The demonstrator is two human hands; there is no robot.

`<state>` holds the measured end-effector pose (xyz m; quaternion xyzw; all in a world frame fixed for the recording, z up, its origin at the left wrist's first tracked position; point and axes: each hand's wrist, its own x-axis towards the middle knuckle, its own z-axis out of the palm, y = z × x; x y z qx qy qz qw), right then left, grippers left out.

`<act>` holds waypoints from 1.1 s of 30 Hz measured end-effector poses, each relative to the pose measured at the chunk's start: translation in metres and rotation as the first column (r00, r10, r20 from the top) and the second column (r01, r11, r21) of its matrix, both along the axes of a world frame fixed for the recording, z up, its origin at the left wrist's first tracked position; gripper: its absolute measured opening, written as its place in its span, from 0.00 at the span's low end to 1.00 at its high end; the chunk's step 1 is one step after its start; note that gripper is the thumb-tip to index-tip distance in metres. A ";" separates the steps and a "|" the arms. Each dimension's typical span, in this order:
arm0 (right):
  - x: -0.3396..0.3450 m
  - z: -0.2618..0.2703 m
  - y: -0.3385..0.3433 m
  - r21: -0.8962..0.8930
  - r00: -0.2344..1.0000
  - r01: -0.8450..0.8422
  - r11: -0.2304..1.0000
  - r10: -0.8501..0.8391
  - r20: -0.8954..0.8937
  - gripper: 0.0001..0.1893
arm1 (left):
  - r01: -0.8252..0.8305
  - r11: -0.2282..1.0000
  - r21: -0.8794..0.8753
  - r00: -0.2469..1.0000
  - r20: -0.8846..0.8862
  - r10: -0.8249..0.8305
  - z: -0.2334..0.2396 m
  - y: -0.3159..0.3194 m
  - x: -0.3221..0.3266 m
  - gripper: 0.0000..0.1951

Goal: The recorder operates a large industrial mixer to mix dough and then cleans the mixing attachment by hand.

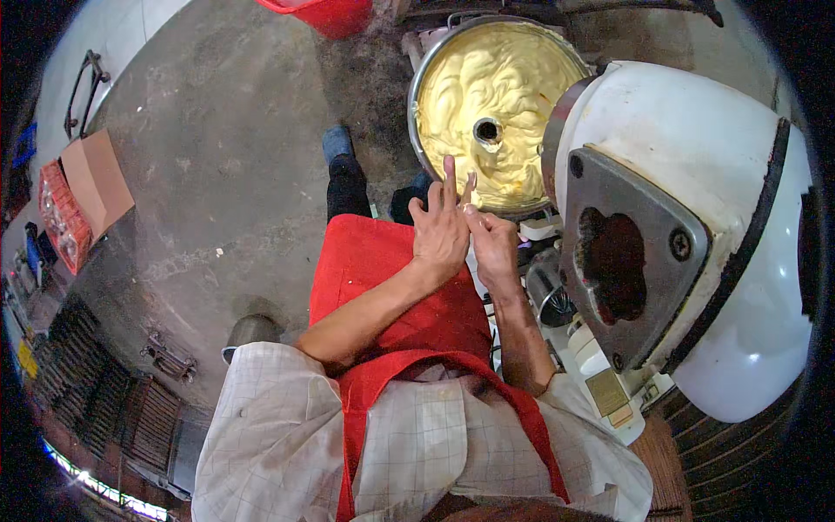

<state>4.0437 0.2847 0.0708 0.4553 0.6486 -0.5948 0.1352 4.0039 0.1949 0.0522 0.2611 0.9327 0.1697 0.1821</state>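
My left hand is at the near edge of the mixer bowl, fingers spread, with the longest finger reaching over the rim. Against it, my right hand is curled, its thumb and fingertips at the left hand's side; a bit of pale cream shows on the fingers there. Whether the right hand pinches one of the left fingers cannot be told. Just beyond both hands stands a round metal bowl filled with pale yellow cream. A dark-centred tube or socket stands up in the cream.
A large white stand mixer rises close on the right, overlapping the bowl's edge. Below it are a metal container with a wire whisk and other items. A red tub is at the top; a cardboard box lies far left.
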 end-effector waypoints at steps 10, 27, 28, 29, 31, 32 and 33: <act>-0.030 0.029 0.013 0.512 1.000 -0.002 0.859 0.016 -0.024 0.12 | 0.293 0.945 0.145 0.950 0.070 -0.305 0.029 -0.032 0.023 0.28; 0.045 -0.043 0.040 0.478 0.349 -0.836 -0.269 0.413 0.841 0.29 | 0.327 0.927 -0.184 0.940 -0.036 -0.339 -0.029 -0.047 -0.043 0.33; 0.049 -0.042 0.037 0.434 0.291 -0.856 -0.280 0.431 0.854 0.26 | 0.332 0.910 -0.249 0.928 -0.087 -0.362 -0.034 -0.046 -0.042 0.32; 0.054 -0.041 0.034 0.388 0.233 -0.874 -0.292 0.448 0.863 0.24 | 0.332 0.890 -0.313 0.912 -0.135 -0.387 -0.038 -0.046 -0.039 0.31; 0.035 -0.014 0.018 0.249 0.056 -0.896 -0.367 0.464 0.884 0.22 | 0.327 0.884 -0.335 0.904 -0.160 -0.395 -0.053 -0.053 -0.032 0.32; 0.031 -0.001 0.012 0.106 -0.125 -0.893 -0.438 0.466 0.876 0.21 | 0.326 0.875 -0.358 0.895 -0.180 -0.407 -0.058 -0.056 -0.029 0.33; 0.040 -0.001 0.011 0.109 -0.118 -0.892 -0.438 0.459 0.881 0.21 | 0.324 0.877 -0.354 0.894 -0.190 -0.407 -0.055 -0.059 -0.032 0.33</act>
